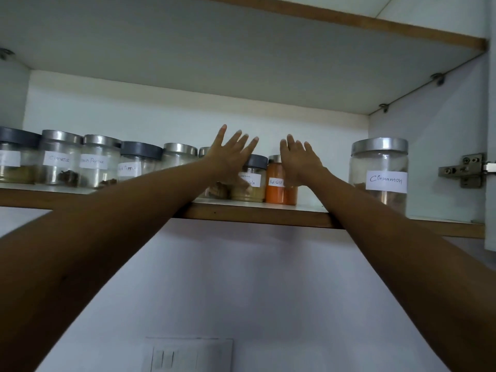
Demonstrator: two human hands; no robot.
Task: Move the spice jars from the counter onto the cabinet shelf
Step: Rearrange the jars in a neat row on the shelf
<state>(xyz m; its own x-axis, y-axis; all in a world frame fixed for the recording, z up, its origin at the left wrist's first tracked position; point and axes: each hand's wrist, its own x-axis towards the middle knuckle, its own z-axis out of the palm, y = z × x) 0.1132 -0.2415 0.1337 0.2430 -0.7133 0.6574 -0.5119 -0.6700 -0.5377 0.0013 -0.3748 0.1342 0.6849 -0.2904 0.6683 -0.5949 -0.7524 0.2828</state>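
Observation:
Several labelled glass spice jars stand in a row on the cabinet shelf [257, 214]. From the left I see a cloves jar [60, 159], a pepper jar [99, 162], a grey-lidded jar [134, 163], a masala jar [251, 181], an orange red chilli jar [276, 183], and a big cinnamon jar [379, 173] at the right. My left hand [230, 154] is raised over the middle jars, fingers spread, holding nothing. My right hand [299, 162] hovers in front of the red chilli jar, fingers apart, also empty. The counter is out of view.
The cabinet's right wall carries a metal door hinge [465, 170]. Another shelf board [241, 55] forms the ceiling above the jars. A white wall switch plate [188, 354] sits below the shelf. There is a gap on the shelf between the chilli and cinnamon jars.

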